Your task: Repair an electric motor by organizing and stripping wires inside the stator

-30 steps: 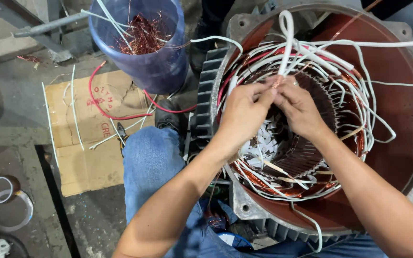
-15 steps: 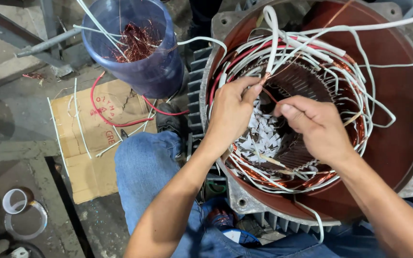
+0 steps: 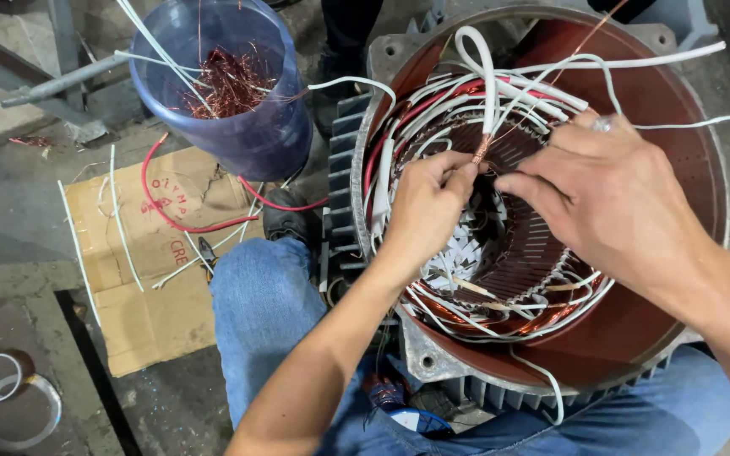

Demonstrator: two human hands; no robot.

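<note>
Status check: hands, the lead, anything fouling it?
Left hand pinching bare copper lead. Right hand beside it, holding nothing visible. White sleeved wires crowd the stator.

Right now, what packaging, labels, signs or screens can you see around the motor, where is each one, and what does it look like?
Cardboard sheet: flattened box on the floor left of the knee, brown, creased, faint red print.
Plastic tub: upper left, beside the motor housing, round, clear blue, copper wire scraps inside, no label visible.
Tape rolls: bottom left on the floor, two pale rings.
No signs or screens in view.
</note>
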